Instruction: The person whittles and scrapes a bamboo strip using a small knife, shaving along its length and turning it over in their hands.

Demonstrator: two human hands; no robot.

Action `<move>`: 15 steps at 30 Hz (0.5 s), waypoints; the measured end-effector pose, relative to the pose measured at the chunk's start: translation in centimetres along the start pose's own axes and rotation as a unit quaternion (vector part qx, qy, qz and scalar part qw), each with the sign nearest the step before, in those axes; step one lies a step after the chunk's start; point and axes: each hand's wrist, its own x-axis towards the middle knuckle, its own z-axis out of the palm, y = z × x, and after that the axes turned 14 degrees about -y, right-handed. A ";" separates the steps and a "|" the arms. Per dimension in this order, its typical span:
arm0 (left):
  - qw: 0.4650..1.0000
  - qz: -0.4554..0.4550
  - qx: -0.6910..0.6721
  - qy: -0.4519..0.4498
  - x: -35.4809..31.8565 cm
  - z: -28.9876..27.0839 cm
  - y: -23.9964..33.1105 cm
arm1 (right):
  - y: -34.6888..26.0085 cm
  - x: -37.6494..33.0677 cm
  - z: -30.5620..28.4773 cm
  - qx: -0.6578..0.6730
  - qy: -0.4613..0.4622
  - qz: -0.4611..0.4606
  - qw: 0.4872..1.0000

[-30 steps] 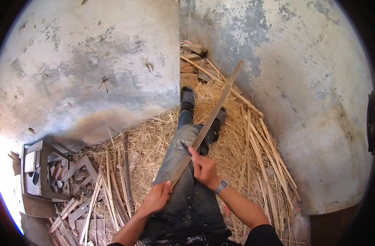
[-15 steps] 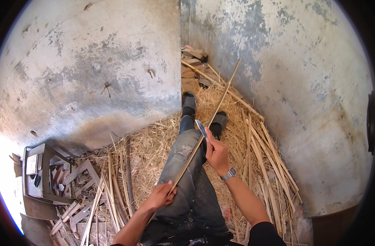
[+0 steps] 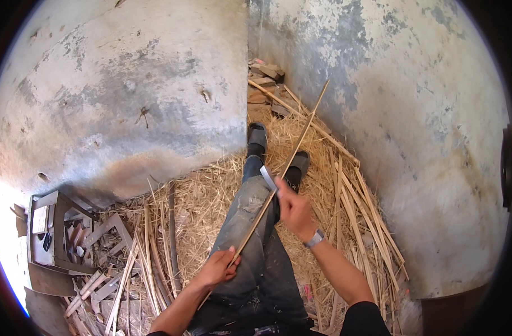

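A long thin bamboo strip (image 3: 294, 150) runs slantwise from my lap up toward the corner of the walls. My left hand (image 3: 218, 267) grips its lower end over my left thigh. My right hand (image 3: 292, 207) holds a flat-bladed knife (image 3: 268, 177) with the blade set against the strip near my knee. My jeans-clad legs (image 3: 250, 224) stretch forward, and my dark shoes (image 3: 257, 136) rest on straw.
Straw and shavings (image 3: 200, 196) cover the ground. More split bamboo strips (image 3: 362, 207) lie fanned along the right wall (image 3: 412, 112). Short wood offcuts (image 3: 267, 73) sit in the corner. At the left stand a small wooden crate (image 3: 54, 235) and scattered wood scraps (image 3: 110, 280).
My right hand has slid up the strip with the knife, from near my lap to my knee. The strip has turned thinner edge-on, and my left hand has dropped slightly lower.
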 end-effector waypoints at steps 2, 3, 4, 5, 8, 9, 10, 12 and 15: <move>1.000 -0.004 -0.012 0.004 -0.2 -0.5 0.4 | -1.0 -2.2 1.9 0.034 -0.038 -0.102 0.993; 1.000 -0.011 -0.024 0.006 -0.4 -0.8 0.7 | -1.5 -3.1 2.5 0.046 -0.052 -0.136 0.988; 1.000 -0.012 -0.024 0.009 -0.6 -0.8 0.9 | -1.7 -3.6 2.5 -0.016 -0.101 -0.145 0.984; 1.000 -0.014 -0.024 0.003 -0.7 -0.6 1.1 | -1.8 -3.9 2.4 -0.079 -0.150 -0.153 0.974; 1.000 -0.011 -0.007 -0.009 -0.8 0.1 1.3 | 0.2 -0.4 1.0 -0.047 -0.040 -0.136 0.989; 1.000 0.000 0.009 -0.015 -0.6 0.2 1.5 | 0.9 0.3 0.7 -0.053 -0.013 -0.126 0.991; 1.000 0.001 0.010 -0.017 -0.4 0.3 1.5 | 1.5 0.9 0.4 -0.058 0.014 -0.115 0.992; 1.000 -0.019 -0.020 0.002 -0.3 0.1 1.4 | 0.4 -0.2 1.9 -0.022 -0.011 -0.121 0.992; 0.997 -0.020 -0.070 -0.020 -0.6 -1.1 1.2 | -2.8 -3.8 2.5 -0.074 -0.095 -0.127 0.985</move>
